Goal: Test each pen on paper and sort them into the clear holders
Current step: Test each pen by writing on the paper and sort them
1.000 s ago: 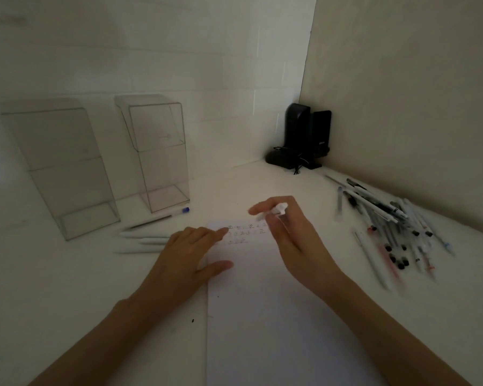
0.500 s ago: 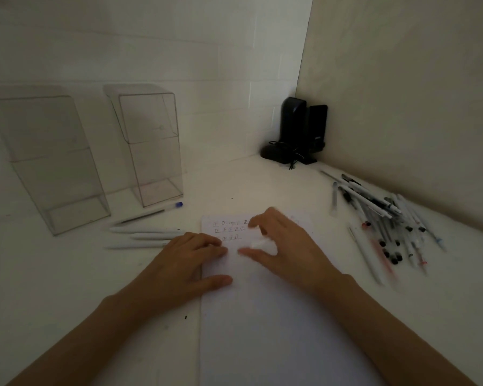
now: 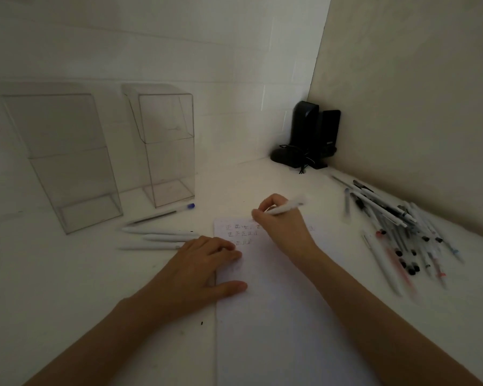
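A white sheet of paper (image 3: pixel 276 316) lies in front of me with small test marks in rows near its top edge. My right hand (image 3: pixel 283 227) grips a white pen (image 3: pixel 286 208) in writing pose, its tip at the paper's top. My left hand (image 3: pixel 204 271) rests flat on the paper's left edge, holding nothing. Two clear holders stand by the back wall: a wide one (image 3: pixel 64 160) at left and a narrower one (image 3: pixel 165 146) beside it. Both look empty. A heap of mixed pens (image 3: pixel 396 229) lies at the right.
Three white pens (image 3: pixel 159 237) and one blue-capped pen (image 3: pixel 162 214) lie on the table between the holders and the paper. A black device with a cable (image 3: pixel 310 140) sits in the back corner. Walls close off the back and the right side.
My right hand lowered onto the paper with the white pen, turned it in its fingers, and now holds it in writing pose. My left hand stayed flat on the paper.
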Action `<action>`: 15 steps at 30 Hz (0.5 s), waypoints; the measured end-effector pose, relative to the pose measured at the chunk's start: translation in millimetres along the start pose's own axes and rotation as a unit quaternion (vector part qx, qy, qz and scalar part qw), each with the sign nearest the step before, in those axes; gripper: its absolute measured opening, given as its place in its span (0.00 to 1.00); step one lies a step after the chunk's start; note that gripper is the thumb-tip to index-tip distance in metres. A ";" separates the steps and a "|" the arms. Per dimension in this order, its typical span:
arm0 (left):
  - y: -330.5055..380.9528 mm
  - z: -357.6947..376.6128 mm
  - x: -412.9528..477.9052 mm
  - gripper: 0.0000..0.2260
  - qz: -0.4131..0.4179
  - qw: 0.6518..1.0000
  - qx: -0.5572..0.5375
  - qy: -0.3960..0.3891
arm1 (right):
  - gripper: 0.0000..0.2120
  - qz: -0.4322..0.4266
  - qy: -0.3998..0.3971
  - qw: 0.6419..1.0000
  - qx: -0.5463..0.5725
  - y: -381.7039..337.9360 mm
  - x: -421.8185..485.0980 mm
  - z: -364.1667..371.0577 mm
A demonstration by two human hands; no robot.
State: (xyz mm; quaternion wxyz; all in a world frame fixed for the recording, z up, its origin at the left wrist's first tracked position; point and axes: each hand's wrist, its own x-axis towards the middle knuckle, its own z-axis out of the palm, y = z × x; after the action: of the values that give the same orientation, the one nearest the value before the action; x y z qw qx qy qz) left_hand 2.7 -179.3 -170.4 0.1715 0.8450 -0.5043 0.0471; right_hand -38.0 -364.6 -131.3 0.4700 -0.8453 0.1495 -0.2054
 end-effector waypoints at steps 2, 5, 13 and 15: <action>-2.4 2.3 -0.8 0.31 0.019 1.000 -0.008 0.009 | 0.06 0.002 0.006 0.999 0.046 10.3 -0.6 3.1; -3.6 4.4 -0.9 0.26 0.050 0.999 0.000 0.005 | 0.10 -0.003 0.018 1.000 0.016 17.2 -0.4 0.8; -4.1 4.7 -1.4 0.25 0.049 0.999 -0.008 -0.005 | 0.11 -0.044 -0.002 0.999 -0.032 23.6 3.0 5.2; -4.6 5.3 -1.1 0.26 0.048 0.999 -0.007 -0.009 | 0.12 -0.036 0.003 0.999 -0.030 23.7 3.7 5.0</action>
State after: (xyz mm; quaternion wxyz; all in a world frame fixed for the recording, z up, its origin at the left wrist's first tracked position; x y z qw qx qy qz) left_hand 5.6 -178.2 -176.8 0.1704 0.8193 -0.5457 0.0446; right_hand -33.7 -374.7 -153.2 0.4366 -0.8631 0.1260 -0.2201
